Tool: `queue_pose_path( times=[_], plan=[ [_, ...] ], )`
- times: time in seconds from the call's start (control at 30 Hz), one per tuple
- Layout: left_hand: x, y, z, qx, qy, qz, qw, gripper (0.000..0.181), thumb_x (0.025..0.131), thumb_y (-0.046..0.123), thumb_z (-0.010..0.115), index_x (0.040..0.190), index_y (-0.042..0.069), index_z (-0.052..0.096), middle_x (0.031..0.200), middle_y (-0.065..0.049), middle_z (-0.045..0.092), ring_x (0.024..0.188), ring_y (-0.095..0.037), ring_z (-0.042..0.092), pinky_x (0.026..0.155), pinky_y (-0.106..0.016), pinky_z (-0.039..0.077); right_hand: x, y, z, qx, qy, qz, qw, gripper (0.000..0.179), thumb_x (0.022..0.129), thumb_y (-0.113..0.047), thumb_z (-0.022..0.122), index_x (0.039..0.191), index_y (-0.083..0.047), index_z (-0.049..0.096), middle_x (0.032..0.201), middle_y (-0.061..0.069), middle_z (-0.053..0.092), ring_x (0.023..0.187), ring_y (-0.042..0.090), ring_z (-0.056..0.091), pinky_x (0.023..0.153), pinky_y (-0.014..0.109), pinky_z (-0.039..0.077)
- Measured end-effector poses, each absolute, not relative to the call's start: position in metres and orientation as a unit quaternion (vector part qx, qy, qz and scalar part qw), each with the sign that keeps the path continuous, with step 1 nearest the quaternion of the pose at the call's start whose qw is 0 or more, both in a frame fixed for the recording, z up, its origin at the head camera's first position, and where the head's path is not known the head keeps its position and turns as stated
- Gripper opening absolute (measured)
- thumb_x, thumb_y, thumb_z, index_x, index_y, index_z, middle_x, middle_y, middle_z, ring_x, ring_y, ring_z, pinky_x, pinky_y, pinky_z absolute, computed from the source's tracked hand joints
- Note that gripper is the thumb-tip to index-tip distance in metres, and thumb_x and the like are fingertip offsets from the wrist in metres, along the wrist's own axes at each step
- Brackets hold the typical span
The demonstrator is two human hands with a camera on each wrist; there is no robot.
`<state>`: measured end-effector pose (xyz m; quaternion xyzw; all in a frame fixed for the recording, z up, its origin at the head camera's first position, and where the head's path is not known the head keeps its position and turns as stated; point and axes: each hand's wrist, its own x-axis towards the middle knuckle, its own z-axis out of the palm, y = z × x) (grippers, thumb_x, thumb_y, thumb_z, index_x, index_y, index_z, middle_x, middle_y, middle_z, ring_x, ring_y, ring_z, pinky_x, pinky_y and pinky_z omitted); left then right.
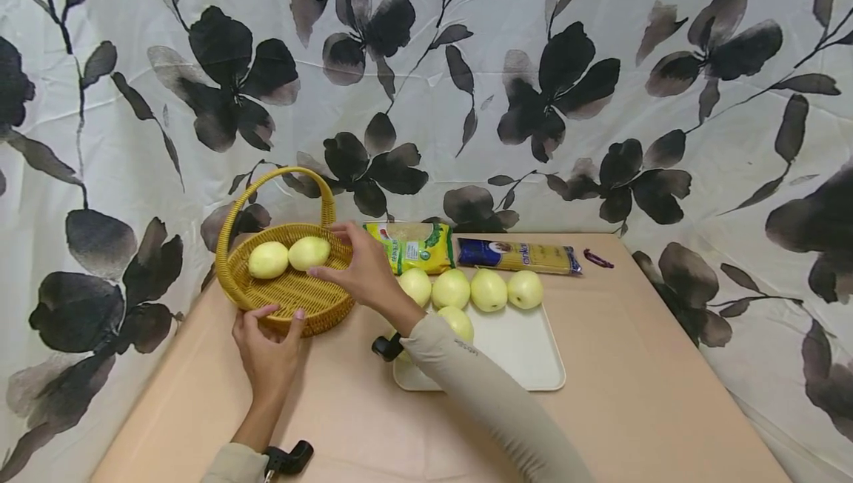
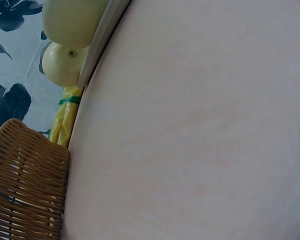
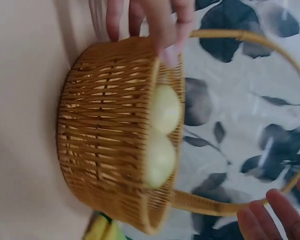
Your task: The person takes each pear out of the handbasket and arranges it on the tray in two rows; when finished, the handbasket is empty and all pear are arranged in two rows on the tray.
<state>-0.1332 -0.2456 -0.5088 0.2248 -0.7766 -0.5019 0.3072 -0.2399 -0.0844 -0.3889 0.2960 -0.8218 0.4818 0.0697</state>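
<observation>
A yellow-brown wicker basket with a tall arched handle stands at the left of the table. Inside it two pale yellow-green pears lie side by side. My left hand holds the basket's near rim; in the right wrist view its thumb laps over the edge and its fingers press the outer wall. Over the basket's right side, my right hand has its fingers spread, near the right-hand pear, and grips nothing. The left wrist view shows the basket wall but not the left hand.
A white tray with several more pears lies right of the basket, partly behind the right forearm. Behind it are a yellow-green food bag, a blue-ended spaghetti pack and a small dark red item. Floral cloth hangs behind.
</observation>
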Motion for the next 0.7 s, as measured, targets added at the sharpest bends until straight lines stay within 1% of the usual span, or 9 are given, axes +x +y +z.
queue_pose_path(
  times=[0.1,0.27,0.33,0.47,0.57,0.7],
  plan=[
    [-0.133,-0.247,-0.509,0.227,-0.774,-0.503,0.309,0.053,0.095,0.033,0.081,0.133,0.006,0.057,0.172,-0.018,0.021,0.107,-0.027,0.05,0.074,-0.01,0.036,-0.252,-0.106,-0.396,0.282,-0.83,0.478,0.046,0.07,0.087,-0.037,0.09,0.147,-0.022,0.057,0.145,0.001,0.067,0.132,0.019,0.064,0.105,0.034,0.054],
    [-0.133,-0.248,-0.509,0.232,-0.776,-0.501,0.306,0.054,0.095,0.036,0.081,0.133,0.007,0.056,0.171,-0.019,0.022,0.099,-0.026,0.05,0.073,-0.012,0.036,-0.267,-0.133,-0.408,0.246,-0.84,0.483,0.012,0.069,0.087,-0.039,0.089,0.147,-0.026,0.058,0.145,0.004,0.068,0.13,0.021,0.064,0.102,0.034,0.055],
    [-0.134,-0.247,-0.509,0.232,-0.777,-0.501,0.304,0.054,0.095,0.037,0.081,0.134,0.008,0.056,0.17,-0.019,0.023,0.099,-0.025,0.049,0.073,-0.012,0.036,-0.273,-0.141,-0.414,0.234,-0.845,0.481,0.002,0.069,0.087,-0.039,0.089,0.147,-0.026,0.058,0.146,0.004,0.067,0.131,0.022,0.064,0.103,0.035,0.054],
    [-0.134,-0.246,-0.508,0.231,-0.775,-0.504,0.304,0.054,0.095,0.038,0.08,0.134,0.008,0.057,0.17,-0.02,0.023,0.101,-0.026,0.05,0.074,-0.011,0.037,-0.284,-0.15,-0.425,0.223,-0.853,0.471,-0.011,0.071,0.088,-0.04,0.089,0.149,-0.025,0.056,0.148,0.003,0.065,0.136,0.022,0.061,0.111,0.038,0.051],
    [-0.134,-0.245,-0.507,0.231,-0.774,-0.508,0.301,0.055,0.095,0.038,0.08,0.134,0.007,0.057,0.171,-0.02,0.02,0.105,-0.029,0.052,0.075,-0.011,0.038,-0.291,-0.154,-0.432,0.213,-0.858,0.467,-0.016,0.074,0.087,-0.039,0.09,0.15,-0.022,0.056,0.149,0.005,0.064,0.137,0.022,0.06,0.113,0.039,0.05],
    [-0.133,-0.245,-0.507,0.231,-0.773,-0.511,0.297,0.056,0.096,0.039,0.08,0.135,0.007,0.056,0.173,-0.02,0.017,0.12,-0.034,0.051,0.08,-0.012,0.04,-0.298,-0.158,-0.442,0.212,-0.864,0.456,-0.021,0.076,0.086,-0.035,0.091,0.151,-0.018,0.055,0.15,0.009,0.064,0.135,0.024,0.061,0.111,0.039,0.051]
  ],
)
